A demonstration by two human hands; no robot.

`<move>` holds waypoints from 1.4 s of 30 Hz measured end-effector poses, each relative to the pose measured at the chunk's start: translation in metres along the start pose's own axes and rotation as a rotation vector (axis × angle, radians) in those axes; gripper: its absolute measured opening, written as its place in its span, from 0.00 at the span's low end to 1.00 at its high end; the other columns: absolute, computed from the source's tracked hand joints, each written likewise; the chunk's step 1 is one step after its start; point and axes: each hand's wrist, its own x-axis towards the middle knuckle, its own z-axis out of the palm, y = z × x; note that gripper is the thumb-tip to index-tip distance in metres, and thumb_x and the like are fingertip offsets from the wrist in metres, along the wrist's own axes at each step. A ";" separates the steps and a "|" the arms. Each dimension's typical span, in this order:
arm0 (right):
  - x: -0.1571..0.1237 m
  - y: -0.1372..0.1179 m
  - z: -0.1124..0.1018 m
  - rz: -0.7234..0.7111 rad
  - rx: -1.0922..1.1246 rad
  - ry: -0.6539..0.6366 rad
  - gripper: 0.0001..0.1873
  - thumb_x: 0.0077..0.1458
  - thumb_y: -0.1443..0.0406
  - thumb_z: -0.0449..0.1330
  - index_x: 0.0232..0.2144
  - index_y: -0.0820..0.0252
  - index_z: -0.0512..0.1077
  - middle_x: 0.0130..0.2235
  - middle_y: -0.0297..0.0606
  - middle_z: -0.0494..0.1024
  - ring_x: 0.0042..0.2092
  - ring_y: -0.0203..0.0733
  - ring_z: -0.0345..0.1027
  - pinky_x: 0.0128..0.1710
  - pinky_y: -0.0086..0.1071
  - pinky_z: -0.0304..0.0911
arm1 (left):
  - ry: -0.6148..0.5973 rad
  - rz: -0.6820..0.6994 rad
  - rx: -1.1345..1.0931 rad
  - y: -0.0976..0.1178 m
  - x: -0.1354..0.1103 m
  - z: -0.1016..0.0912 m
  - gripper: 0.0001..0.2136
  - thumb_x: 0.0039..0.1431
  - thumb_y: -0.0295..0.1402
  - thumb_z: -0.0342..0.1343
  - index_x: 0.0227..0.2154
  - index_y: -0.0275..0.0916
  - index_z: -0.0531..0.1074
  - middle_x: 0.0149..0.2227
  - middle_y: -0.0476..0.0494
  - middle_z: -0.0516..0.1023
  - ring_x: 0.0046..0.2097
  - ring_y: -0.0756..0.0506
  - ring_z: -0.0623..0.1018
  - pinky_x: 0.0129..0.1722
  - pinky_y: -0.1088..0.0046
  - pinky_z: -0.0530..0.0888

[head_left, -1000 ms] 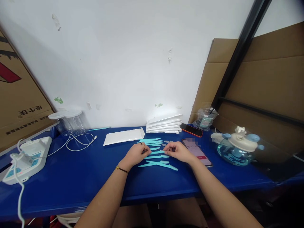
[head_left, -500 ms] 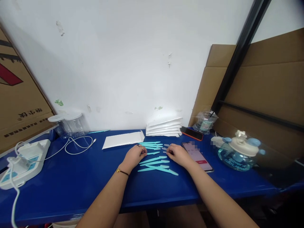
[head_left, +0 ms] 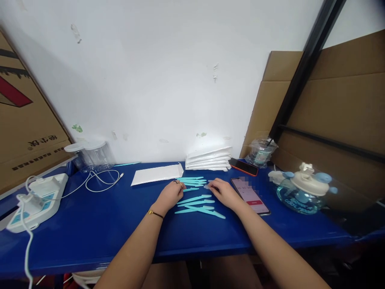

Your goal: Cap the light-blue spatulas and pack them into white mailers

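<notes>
My left hand (head_left: 170, 195), fingers pinched, holds the handle end of a turquoise eyebrow razor (head_left: 190, 189) just above or on the blue table. To its right, my right hand (head_left: 223, 192) is curled with its fingertips on a small clear blade cap (head_left: 207, 187); the fingers partly hide it. Beyond the hands lies a row of several turquoise eyebrow razors (head_left: 192, 179), blades pointing right. Nearer to me are several more razors (head_left: 195, 199), some crossing one another, with one razor (head_left: 212, 212) slanting across the others.
A white padded envelope (head_left: 156, 174) lies behind my left hand. Against the wall sits a stack of white envelopes (head_left: 208, 159). Right of my hands are a lit phone (head_left: 251, 196), a dark phone (head_left: 244, 167) and a water bottle (head_left: 306, 194). A power strip (head_left: 54, 202) and cable lie left.
Both hands have shifted slightly away from me, with the razor in my left hand moving up towards the far row. The view has tilted a little.
</notes>
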 end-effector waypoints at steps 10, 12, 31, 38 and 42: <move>0.002 -0.007 0.003 0.015 0.103 0.010 0.12 0.59 0.61 0.50 0.34 0.57 0.72 0.33 0.36 0.71 0.33 0.37 0.65 0.34 0.30 0.59 | 0.056 0.079 -0.113 0.002 0.001 0.001 0.11 0.56 0.25 0.44 0.36 0.38 0.70 0.38 0.43 0.73 0.42 0.46 0.71 0.43 0.70 0.69; 0.002 -0.007 0.003 0.024 0.098 0.016 0.12 0.59 0.61 0.50 0.33 0.57 0.72 0.33 0.36 0.71 0.32 0.37 0.64 0.32 0.30 0.59 | 0.056 0.085 -0.121 0.002 0.000 0.000 0.11 0.56 0.25 0.43 0.36 0.38 0.70 0.38 0.43 0.73 0.42 0.46 0.71 0.44 0.70 0.69; 0.002 0.011 -0.005 0.105 0.032 0.103 0.11 0.56 0.64 0.52 0.34 0.58 0.75 0.36 0.39 0.74 0.36 0.40 0.68 0.37 0.33 0.63 | 0.072 0.036 -0.077 0.001 0.004 0.007 0.12 0.60 0.32 0.46 0.43 0.40 0.71 0.44 0.41 0.72 0.47 0.44 0.70 0.49 0.67 0.67; 0.006 0.012 0.006 0.036 -0.140 -0.001 0.09 0.55 0.66 0.54 0.35 0.58 0.74 0.36 0.39 0.71 0.36 0.40 0.67 0.37 0.31 0.62 | 0.036 -0.026 0.073 -0.001 0.005 0.006 0.13 0.60 0.33 0.47 0.46 0.43 0.71 0.45 0.41 0.72 0.48 0.42 0.68 0.47 0.66 0.66; 0.006 0.006 0.007 0.017 -0.229 -0.013 0.08 0.55 0.67 0.54 0.30 0.59 0.73 0.32 0.38 0.70 0.32 0.38 0.65 0.33 0.30 0.60 | 0.040 -0.064 0.090 0.001 0.006 0.005 0.11 0.58 0.35 0.50 0.41 0.42 0.73 0.41 0.42 0.73 0.46 0.42 0.68 0.45 0.67 0.66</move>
